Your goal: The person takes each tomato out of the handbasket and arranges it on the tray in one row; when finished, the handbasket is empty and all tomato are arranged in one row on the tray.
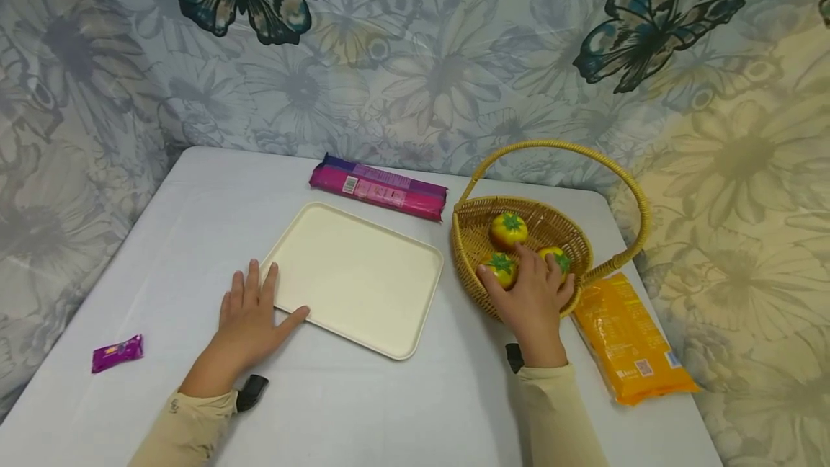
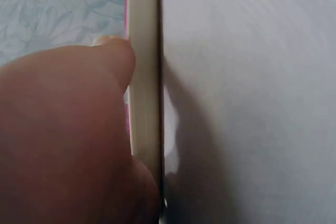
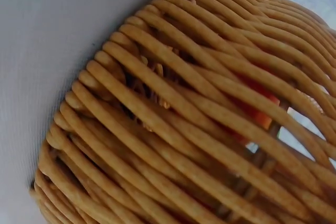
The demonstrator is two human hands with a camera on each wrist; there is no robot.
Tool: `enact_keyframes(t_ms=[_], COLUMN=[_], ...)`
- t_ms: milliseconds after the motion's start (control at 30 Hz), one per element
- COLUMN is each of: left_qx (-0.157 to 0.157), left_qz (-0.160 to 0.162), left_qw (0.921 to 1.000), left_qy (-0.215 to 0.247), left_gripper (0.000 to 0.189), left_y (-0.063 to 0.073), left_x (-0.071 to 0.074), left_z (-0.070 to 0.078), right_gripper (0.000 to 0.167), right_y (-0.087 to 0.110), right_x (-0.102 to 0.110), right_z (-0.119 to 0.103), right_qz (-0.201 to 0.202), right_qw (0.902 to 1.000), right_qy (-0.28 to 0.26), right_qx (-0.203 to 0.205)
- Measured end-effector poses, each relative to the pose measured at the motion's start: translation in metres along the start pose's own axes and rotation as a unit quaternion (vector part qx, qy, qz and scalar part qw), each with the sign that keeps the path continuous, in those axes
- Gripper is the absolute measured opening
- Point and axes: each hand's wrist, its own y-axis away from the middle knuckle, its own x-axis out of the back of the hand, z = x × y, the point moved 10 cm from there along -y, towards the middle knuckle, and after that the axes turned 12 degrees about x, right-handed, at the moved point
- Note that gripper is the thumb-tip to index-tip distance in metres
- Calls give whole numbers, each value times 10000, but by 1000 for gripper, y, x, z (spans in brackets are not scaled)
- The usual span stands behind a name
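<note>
The high head view faces forward-down; close wrist views share its central cream rectangular tray (image 1: pixel 358 281) and right-side yellow wicker basket (image 1: pixel 476 222).

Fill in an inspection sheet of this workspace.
Surface: white, smooth-looking tabletop
Job's things: cream rectangular tray, lying flat; yellow woven basket holding three round yellow fruits with green leafy tops
Clutter: long magenta packet behind the tray; flat orange packet beside the basket; small purple wrapped sweet far left
Hands: left hand, fingers straight, at the tray's near corner; right hand over the fruits, grip unclear
Cables: nothing seen
Surroundings: floral wall covering with butterflies
</note>
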Motion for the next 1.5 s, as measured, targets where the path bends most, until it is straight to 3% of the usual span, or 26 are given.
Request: enact_keyframes(t_ms=[233, 433, 933, 1033, 1133, 1300, 1400, 1500], left_qx=[-21, 13, 83, 82, 66, -34, -90, -112], left_qz=[-132, -173, -242, -199, -214, -194, -181, -178], left_qw=[9999, 9997, 9995, 9995, 9994, 9994, 9994, 9992], left_qy=[103, 158, 193, 236, 277, 301, 297, 326], left_gripper=[109, 109, 110, 110, 110, 112, 112, 112], left_y=[0, -3, -7, -7, -8, -13, -15, -15], left_x=[-8, -10, -5, -5, -6, -9, -10, -10], left_z=[-6, -9, -12, -12, -12, -13, -13, -12], right_gripper=[87, 76, 65, 66, 65, 62, 61, 62], right_y=[0, -5, -24, -23, -19, -6, -4, -5], right_x=[-6, -8, -24, -18, -6, 16, 22, 19], right_z=[1, 1, -4, -5, -9, -20, -36, -57], right_qz=[-141, -470, -818, -411, 393, 1667, 1992, 1985], right_qw=[9997, 9985, 9950, 9978, 9974, 9794, 9672, 9600], right_qy=[33, -26, -564, -510, -576, -947, -1241, -1536], right_qx=[-179, -290, -43, 51, 205, 640, 974, 1246])
